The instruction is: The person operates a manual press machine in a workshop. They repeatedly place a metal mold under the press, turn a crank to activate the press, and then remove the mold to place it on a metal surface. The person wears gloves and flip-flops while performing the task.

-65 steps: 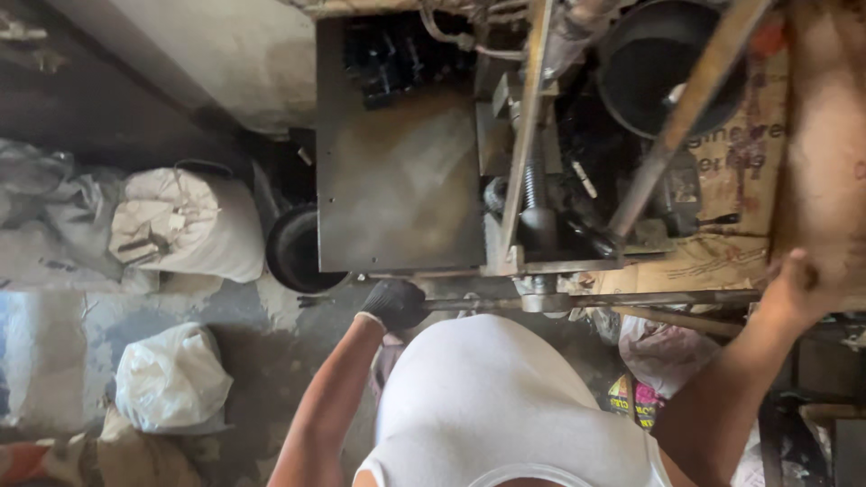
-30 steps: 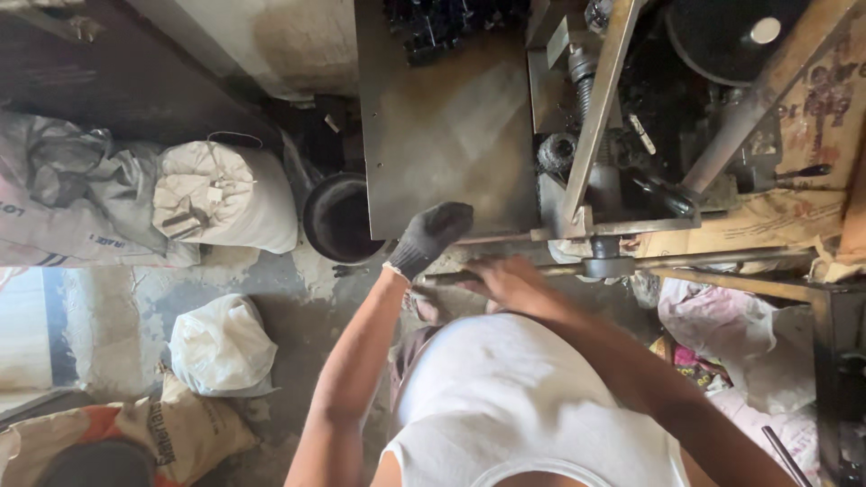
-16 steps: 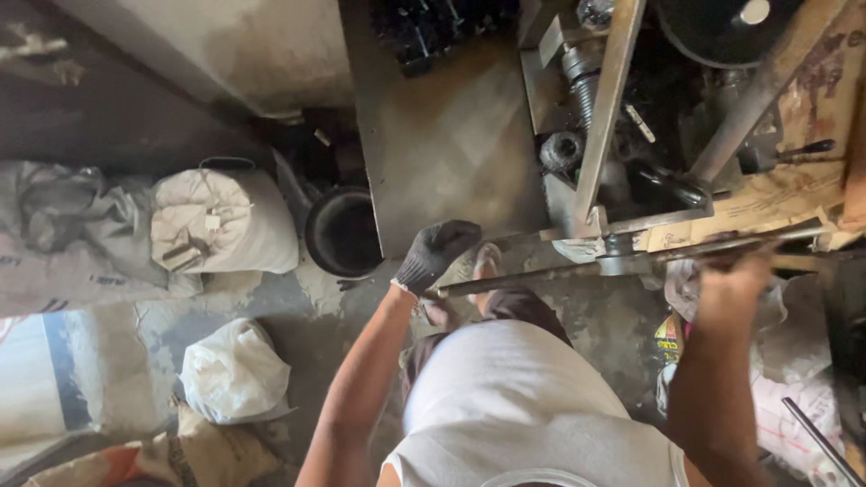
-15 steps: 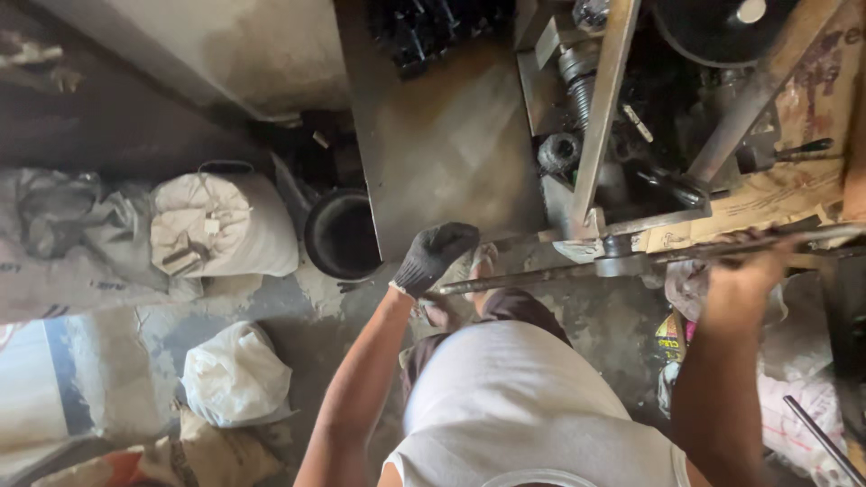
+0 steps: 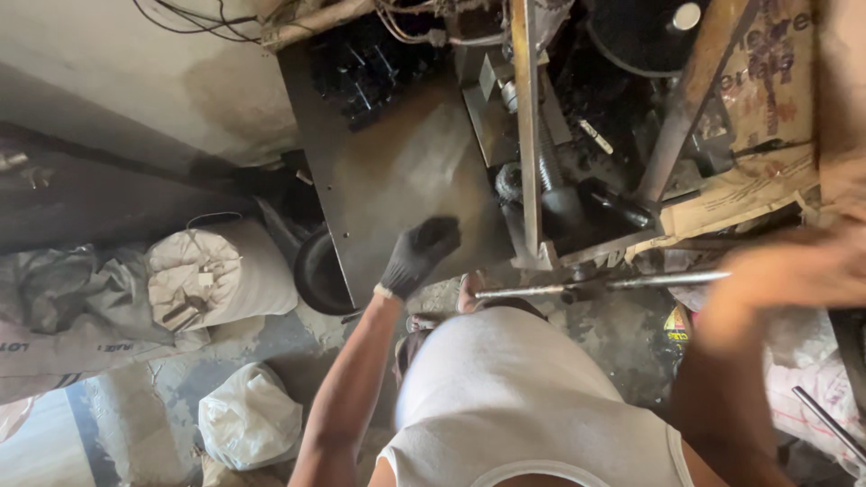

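- a long thin metal rod [image 5: 595,286] is seen lying almost level across the view, its long axis running left to right, just under the lower edge of the machine frame [image 5: 532,180].
- the rod's right end is met by the right hand [image 5: 803,266], which is bare and heavily blurred; it seems to be closed about that end, but the grip cannot be told for sure.
- the left hand [image 5: 419,255], in a dark glove, is held over the lower edge of the flat steel plate [image 5: 397,171], with the fingers curled loosely; nothing is seen gripped in it, and whether it touches the plate cannot be told.
- the rod's free left end lies just to the right of the gloved hand and a little lower, so the left hand is the nearer one to that end.
- a dark round pan [image 5: 317,275] stands on the floor left of the plate, beside a white sack [image 5: 221,275].
- the rod's middle is partly crossed by machine parts; the right forearm is smeared by motion, and the person's lower body is hidden beneath the white vest.
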